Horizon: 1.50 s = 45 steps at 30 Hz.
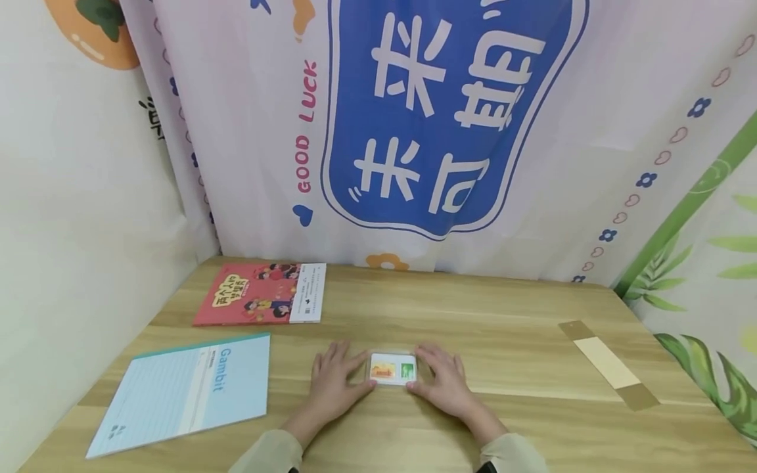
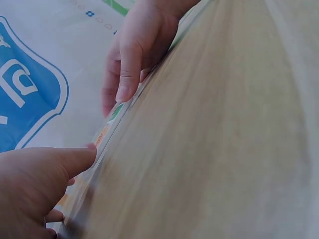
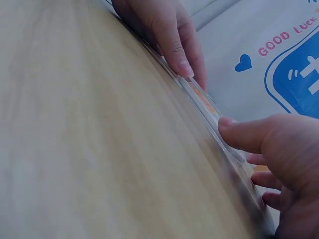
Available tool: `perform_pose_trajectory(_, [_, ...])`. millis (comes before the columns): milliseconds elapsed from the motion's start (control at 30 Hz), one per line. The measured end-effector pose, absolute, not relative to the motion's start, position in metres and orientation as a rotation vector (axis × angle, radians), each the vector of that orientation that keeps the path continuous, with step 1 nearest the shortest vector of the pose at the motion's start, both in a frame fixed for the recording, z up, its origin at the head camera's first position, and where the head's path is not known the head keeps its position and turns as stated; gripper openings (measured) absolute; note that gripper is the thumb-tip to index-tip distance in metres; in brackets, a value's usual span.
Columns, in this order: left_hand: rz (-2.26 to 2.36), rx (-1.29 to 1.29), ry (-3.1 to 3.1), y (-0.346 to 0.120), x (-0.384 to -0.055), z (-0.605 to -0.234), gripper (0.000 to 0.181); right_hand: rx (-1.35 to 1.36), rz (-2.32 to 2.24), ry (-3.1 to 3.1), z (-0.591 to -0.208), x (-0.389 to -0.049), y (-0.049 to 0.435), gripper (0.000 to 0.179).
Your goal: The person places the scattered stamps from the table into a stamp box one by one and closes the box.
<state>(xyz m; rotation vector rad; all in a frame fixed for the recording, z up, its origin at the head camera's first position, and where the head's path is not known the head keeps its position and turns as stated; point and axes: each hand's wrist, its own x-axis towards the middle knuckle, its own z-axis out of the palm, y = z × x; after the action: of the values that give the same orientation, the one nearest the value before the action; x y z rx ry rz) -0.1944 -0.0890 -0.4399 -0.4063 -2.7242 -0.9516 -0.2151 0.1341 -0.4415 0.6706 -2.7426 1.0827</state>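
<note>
A small flat white case (image 1: pixel 393 369) with a clear edge lies on the wooden table, an orange picture on its left half and a green one on its right. At its left end my left hand (image 1: pixel 337 382) holds it, thumb at the near corner and forefinger by the far one. My right hand (image 1: pixel 443 381) grips the right end the same way. Seen from the left wrist, the right hand (image 2: pixel 142 50) has its thumb pointing down at the green part. The right wrist view shows the case (image 3: pixel 202 99) edge-on, low against the tabletop, between both thumbs.
A light blue notebook (image 1: pixel 183 387) lies left of my left arm, with a red picture book (image 1: pixel 254 293) behind it. On the right, a beige strip with brown ends (image 1: pixel 608 363) lies on the wooden table (image 1: pixel 473 309). A printed cloth (image 1: pixel 254 131) hangs behind the table.
</note>
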Motion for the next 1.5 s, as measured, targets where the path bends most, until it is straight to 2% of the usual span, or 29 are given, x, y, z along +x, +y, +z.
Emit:
perform_pose_trajectory(1133, [-0.846,-0.393,-2.797,-0.0839,-0.1901,-0.4405,0.052,0.648,1.016,-2.814,-0.4334,-0.2106,0.1362,0.054])
perform_pose_trajectory(1500, [-0.855,-0.406,-2.794,-0.0854,-0.1901,-0.4386,0.054,0.653,1.022,-2.824,-0.4332,-0.2118,0.1365,0.06])
